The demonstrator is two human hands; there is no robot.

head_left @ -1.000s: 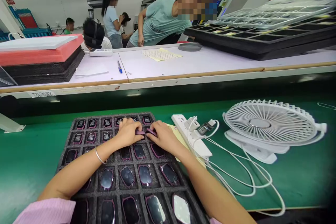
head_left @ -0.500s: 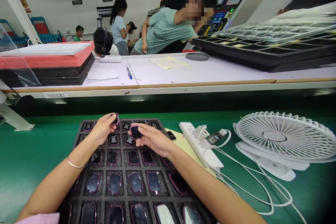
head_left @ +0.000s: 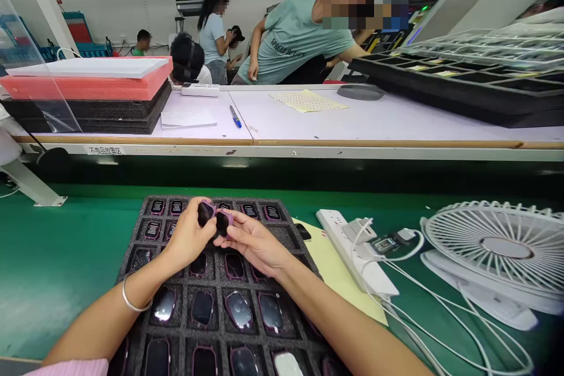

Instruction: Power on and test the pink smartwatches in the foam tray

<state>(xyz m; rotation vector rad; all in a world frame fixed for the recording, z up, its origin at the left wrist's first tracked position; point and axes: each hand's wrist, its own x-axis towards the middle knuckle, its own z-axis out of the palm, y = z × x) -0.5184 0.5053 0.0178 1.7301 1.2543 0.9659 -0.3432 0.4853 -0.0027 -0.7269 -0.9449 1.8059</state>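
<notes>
My left hand is closed on a purple-framed smartwatch case with a dark screen. Right beside it, my right hand pinches a second purple watch case, also dark. The two cases are close together, and I cannot tell whether they touch. Both hands are above a dark grey foam tray with many square pockets. Most visible pockets hold similar watch cases; those in the far rows show lit white text, such as one watch case. My forearms hide part of the tray.
Right of the tray lie a yellow sheet, a white power strip with cables, and a white fan. A raised shelf behind bears foam stacks, a pen and black trays. Several people are beyond it.
My hands have come together, bringing the two watch cases side by side. The left hand has moved right. The whole view has shifted slightly.
</notes>
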